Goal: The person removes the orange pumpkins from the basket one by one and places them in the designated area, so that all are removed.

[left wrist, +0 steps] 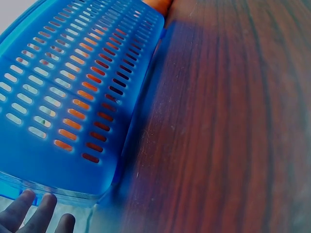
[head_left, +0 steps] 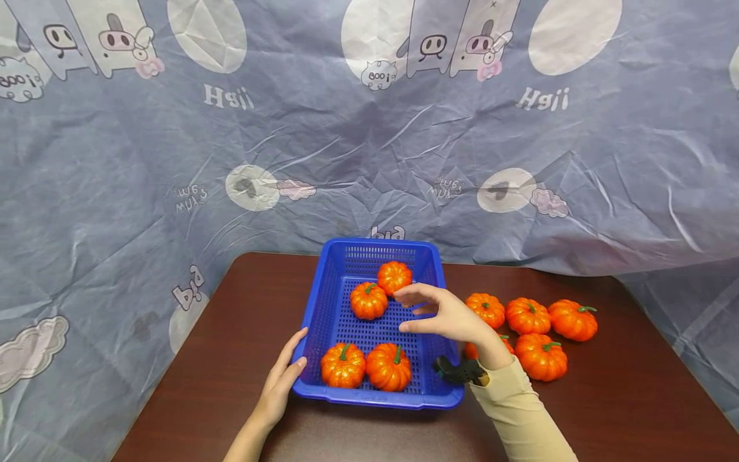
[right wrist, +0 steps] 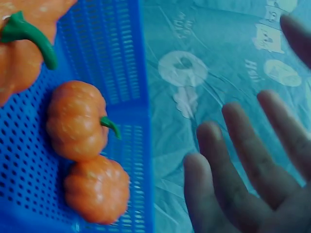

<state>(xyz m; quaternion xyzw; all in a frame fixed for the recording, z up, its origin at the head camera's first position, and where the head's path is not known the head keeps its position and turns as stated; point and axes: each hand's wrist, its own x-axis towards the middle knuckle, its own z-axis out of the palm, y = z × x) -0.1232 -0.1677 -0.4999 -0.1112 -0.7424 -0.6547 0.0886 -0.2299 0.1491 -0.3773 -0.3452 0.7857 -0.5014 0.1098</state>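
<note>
A blue perforated plastic basket (head_left: 378, 398) stands on the table. Inside it, two small orange pumpkins (head_left: 343, 366) with green stems sit side by side at the near end, and two others (head_left: 369, 301) lie close together toward the far end. My left hand (head_left: 276, 385) touches the basket's left rim, its fingers (left wrist: 44, 213) fairly straight against the edge. Over the basket's right half hovers my right hand (head_left: 441, 314), fingers spread and slightly bent, with nothing in them. In the right wrist view, this hand (right wrist: 252, 179) appears apart from the pumpkins (right wrist: 77, 120).
To the basket's right, several more pumpkins (head_left: 528, 316) sit grouped on the dark brown wooden table (head_left: 623, 385); my right forearm partly hides one of them (head_left: 472, 350). A grey-blue printed cloth (head_left: 369, 154) hangs behind the table and along its sides.
</note>
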